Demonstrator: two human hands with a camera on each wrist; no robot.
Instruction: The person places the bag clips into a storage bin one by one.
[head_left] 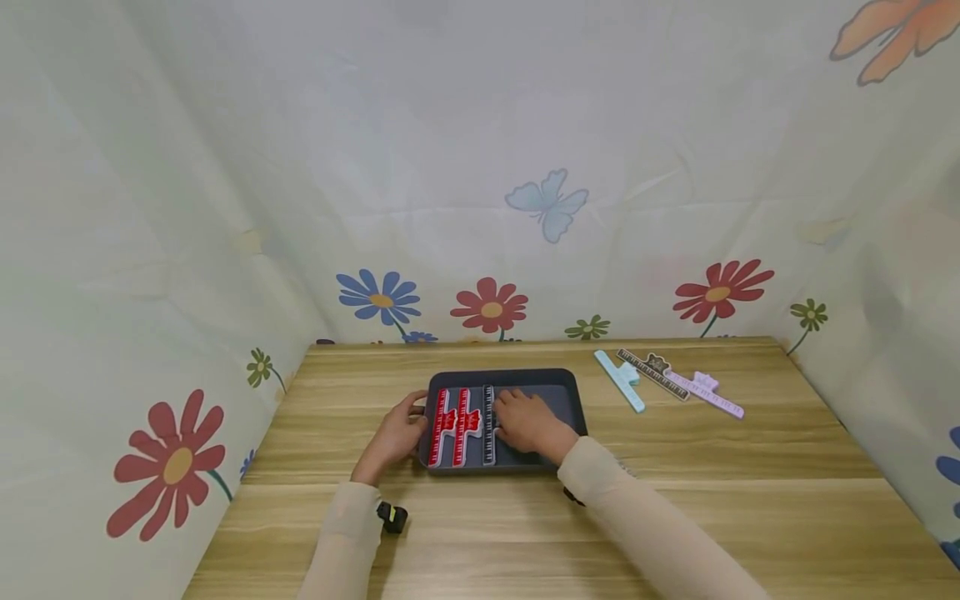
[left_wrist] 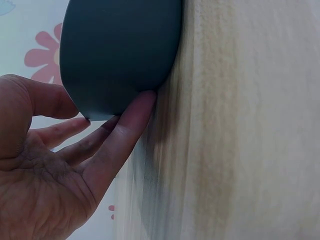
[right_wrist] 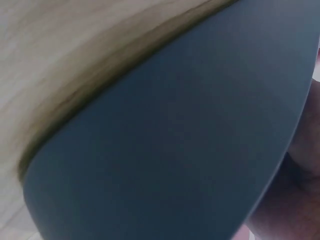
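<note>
A dark grey tray (head_left: 555,404) sits on the table. My left hand (head_left: 397,433) grips its left edge; in the left wrist view, thumb and fingers meet the tray's outer wall (left_wrist: 120,50). Two red clips (head_left: 438,437) with a piano-key pattern lie side by side in the tray's left part. Right of them is a black piano-key clip (head_left: 489,446), lying lengthwise like the red ones. My right hand (head_left: 528,423) reaches over the tray and pinches this black clip at its right side, hiding its tab. The tray wall covers most of the right wrist view.
To the tray's right, at the back of the wooden table (head_left: 480,533), lie a light blue clip (head_left: 618,382), another black clip (head_left: 652,375) and a lilac clip (head_left: 708,393). The last two overlap at their ends. A flowered cloth (head_left: 420,225) stands behind the table.
</note>
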